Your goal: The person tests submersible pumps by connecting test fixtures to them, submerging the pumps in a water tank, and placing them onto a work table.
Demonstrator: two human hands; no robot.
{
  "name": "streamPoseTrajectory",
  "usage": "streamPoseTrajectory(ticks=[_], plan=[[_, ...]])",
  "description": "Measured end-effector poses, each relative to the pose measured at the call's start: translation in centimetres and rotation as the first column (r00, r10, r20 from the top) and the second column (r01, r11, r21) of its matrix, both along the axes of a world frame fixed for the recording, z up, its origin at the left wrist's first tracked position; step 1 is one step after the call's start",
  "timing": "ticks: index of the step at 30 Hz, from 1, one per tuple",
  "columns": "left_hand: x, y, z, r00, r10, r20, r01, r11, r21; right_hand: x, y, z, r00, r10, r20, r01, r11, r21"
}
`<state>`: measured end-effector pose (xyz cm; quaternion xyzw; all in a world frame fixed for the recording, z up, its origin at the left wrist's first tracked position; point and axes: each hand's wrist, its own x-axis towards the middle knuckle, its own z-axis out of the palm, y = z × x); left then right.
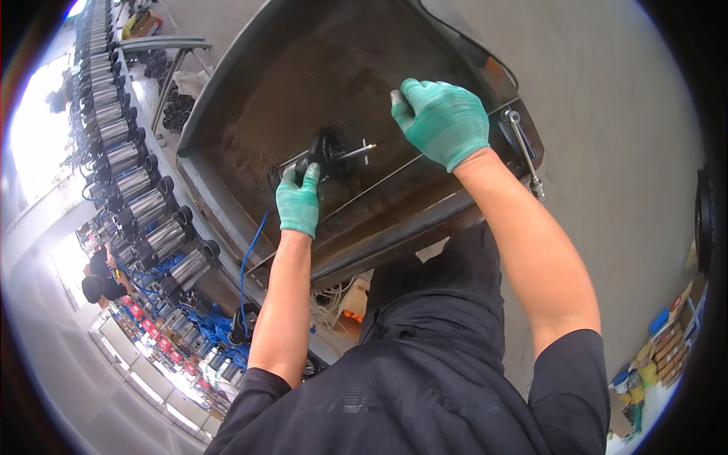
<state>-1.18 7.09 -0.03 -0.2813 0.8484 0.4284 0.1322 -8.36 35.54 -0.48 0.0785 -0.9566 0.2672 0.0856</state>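
My left hand (299,201), in a green knit glove, grips a black round part (328,148) low in a dark metal tray (258,83). Out of that part, to the right, sticks a thin metal shaft (355,152) with a brassy tip and a small crosspiece near its end. The left thumb presses on the black part; the other fingers are mostly hidden beneath. Over the tray's right side, apart from the part, hovers my right hand (447,121) in a matching glove. Its fingers are curled toward the thumb, and what they hold, if anything, is hidden.
A ratchet wrench (523,152) lies on the tray's right edge. Beside the tray's left side hangs a blue cable (246,258). A long row of silver cylinders (155,201) with black ends runs along the left. Another person (102,277) is far left. Boxes (671,353) stand far right.
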Motion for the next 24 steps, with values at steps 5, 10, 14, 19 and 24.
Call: streamPoseTrajectory(ticks=[5, 10, 14, 19, 24], plan=[[2.6, -1.0, 5.1, 0.985, 0.067, -0.157, -0.053, 0.994, 0.093, 0.3, -0.4, 1.9, 1.000, 0.027, 0.011, -0.026, 0.999, -0.035], [5.0, 1.4, 14.0, 0.943, 0.128, -0.309, -0.066, 0.977, 0.203, 2.6, -1.4, 4.5, 0.985, 0.164, 0.051, -0.120, 0.868, -0.481], [7.5, 2.4, 18.5, 0.890, 0.108, -0.442, -0.077, 0.993, 0.087, 7.5, -4.5, 11.6, 0.871, 0.355, 0.339, 0.016, 0.669, -0.743], [9.7, 4.6, 21.9, 0.871, 0.087, -0.484, -0.120, 0.992, -0.038, 10.8, -4.3, 14.1, 0.710, 0.494, 0.501, 0.294, 0.439, -0.849], [12.9, 5.5, 19.6, 0.885, 0.101, -0.455, -0.180, 0.975, -0.133, 12.3, -3.9, 14.9, 0.690, 0.550, 0.470, 0.285, 0.391, -0.875]])
